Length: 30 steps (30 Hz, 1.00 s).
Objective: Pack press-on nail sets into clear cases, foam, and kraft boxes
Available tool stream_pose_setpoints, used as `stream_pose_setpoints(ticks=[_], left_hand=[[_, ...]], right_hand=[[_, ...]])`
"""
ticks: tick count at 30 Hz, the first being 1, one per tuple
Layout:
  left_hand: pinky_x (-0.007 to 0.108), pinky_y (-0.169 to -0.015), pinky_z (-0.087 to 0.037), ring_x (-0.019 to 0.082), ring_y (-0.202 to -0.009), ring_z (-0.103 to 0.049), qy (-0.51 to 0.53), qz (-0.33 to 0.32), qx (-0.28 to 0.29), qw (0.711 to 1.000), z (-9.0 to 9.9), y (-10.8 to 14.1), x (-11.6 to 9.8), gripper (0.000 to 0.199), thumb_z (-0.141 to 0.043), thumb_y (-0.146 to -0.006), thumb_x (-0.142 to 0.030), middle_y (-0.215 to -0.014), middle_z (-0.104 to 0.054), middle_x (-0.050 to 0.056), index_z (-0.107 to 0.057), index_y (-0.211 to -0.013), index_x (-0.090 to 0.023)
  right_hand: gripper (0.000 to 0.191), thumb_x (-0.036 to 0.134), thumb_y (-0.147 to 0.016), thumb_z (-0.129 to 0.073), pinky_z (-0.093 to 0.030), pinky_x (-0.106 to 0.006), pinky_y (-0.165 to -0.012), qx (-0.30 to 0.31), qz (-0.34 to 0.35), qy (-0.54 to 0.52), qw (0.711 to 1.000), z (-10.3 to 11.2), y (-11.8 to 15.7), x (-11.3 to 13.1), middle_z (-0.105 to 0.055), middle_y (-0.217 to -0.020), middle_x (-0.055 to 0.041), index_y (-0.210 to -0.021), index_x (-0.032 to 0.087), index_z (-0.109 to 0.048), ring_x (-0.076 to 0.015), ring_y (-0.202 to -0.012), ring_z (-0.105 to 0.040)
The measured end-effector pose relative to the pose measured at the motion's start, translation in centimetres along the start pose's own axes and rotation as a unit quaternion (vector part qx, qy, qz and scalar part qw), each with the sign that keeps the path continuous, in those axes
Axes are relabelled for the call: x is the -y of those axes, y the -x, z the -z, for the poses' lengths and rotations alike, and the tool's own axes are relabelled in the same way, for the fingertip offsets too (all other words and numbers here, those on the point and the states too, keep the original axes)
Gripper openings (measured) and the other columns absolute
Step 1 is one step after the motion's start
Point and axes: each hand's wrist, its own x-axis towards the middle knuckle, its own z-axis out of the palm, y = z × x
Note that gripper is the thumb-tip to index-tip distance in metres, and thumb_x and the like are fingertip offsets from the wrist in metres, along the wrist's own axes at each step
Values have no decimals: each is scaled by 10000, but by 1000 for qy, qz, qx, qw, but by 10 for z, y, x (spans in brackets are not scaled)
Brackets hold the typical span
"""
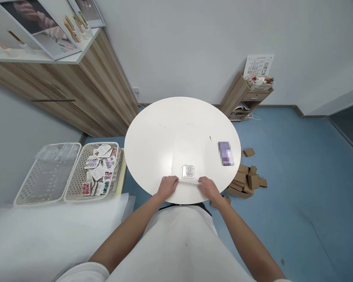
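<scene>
A thin whitish see-through sheet lies on the white round table near its front edge. On the sheet rests a small clear square case; the items inside are too small to make out. My left hand pinches the sheet's near edge, just left of the case. To the right, my right hand has its fingers closed on the same edge. The near edge is stretched between both hands, in front of the case.
A purple rectangular object, partly pixelated, lies on the table's right. At left stand a white basket of printed cards and a basket of clear packs. Flattened cardboard boxes lie on the floor at right. A low wooden cabinet stands behind.
</scene>
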Motion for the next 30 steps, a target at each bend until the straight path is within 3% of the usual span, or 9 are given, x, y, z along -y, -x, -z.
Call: stream_pose_setpoints(ticks=[5,10,12,15,18,21,24,27,30], left_hand=[[305,-675,-402,200,-698,-568,140,100,-58,983,7,-21,3,242,-502,-734,-342,-664,-585,4,-559,-952,-253],[313,-675,-407,209,-721,-558,76,170,-46,981,2,-40,7,314,-518,-714,-285,-674,-572,7,-526,-1023,-231],[351,-755,-391,237,-825,-552,14,147,-37,988,-1,-43,6,369,-509,-727,-263,-786,-599,43,-492,-1093,-223],[405,-899,-303,276,-1063,-455,-55,62,-39,996,-3,-45,2,433,-477,-744,-193,-1102,-546,105,-443,-1174,-226],[417,-971,-223,245,-1200,-340,-68,-40,12,997,0,-47,-3,425,-399,-749,-82,-1281,-435,68,-488,-1124,-262],[431,-994,-189,229,-1255,-269,-74,-93,70,990,6,-49,-7,426,-408,-712,-49,-1323,-397,40,-527,-1062,-260],[451,-1006,-149,270,-1280,-207,-81,-111,95,986,10,-49,-10,464,-503,-646,-109,-1367,-326,63,-503,-1094,-229],[445,-1014,-119,290,-1270,-218,-83,-123,103,984,8,-50,-10,498,-580,-611,-192,-1360,-326,97,-484,-1099,-209],[429,-1013,-114,279,-1230,-289,-89,-121,90,985,2,-50,-11,459,-589,-623,-223,-1285,-413,116,-485,-1070,-202]], right_hand=[[247,317,-848,-321,-399,-282,-619,-24,-101,-58,993,6,-23,-10,-602,-743,-16,-771,224,-537,-169,-693,-550],[187,254,-820,-350,-371,-269,-562,-28,-143,18,989,-5,-39,-8,-575,-785,-34,-803,212,-531,-162,-663,-525],[190,201,-805,-368,-384,-296,-629,-52,-130,62,988,-12,-41,-5,-574,-882,-66,-904,202,-530,-187,-755,-532],[294,86,-774,-379,-337,-383,-830,-83,-68,111,988,-19,-41,-2,-523,-1111,-117,-1013,194,-511,-244,-1023,-468],[354,-1,-747,-361,-225,-431,-947,-39,21,109,993,-20,-41,1,-447,-1262,-95,-971,216,-528,-239,-1194,-348],[306,14,-736,-392,-168,-453,-984,-6,71,93,993,-15,-44,2,-381,-1336,-67,-909,216,-542,-231,-1264,-263],[184,157,-735,-486,-137,-481,-1001,6,110,96,989,-8,-49,1,-294,-1386,-78,-905,198,-542,-257,-1293,-189],[237,263,-709,-555,-132,-494,-1007,24,122,112,986,-6,-55,2,-315,-1370,-113,-932,189,-531,-274,-1276,-226],[272,219,-701,-553,-155,-483,-1006,29,111,134,984,-10,-55,7,-382,-1324,-132,-968,187,-515,-263,-1230,-312]])
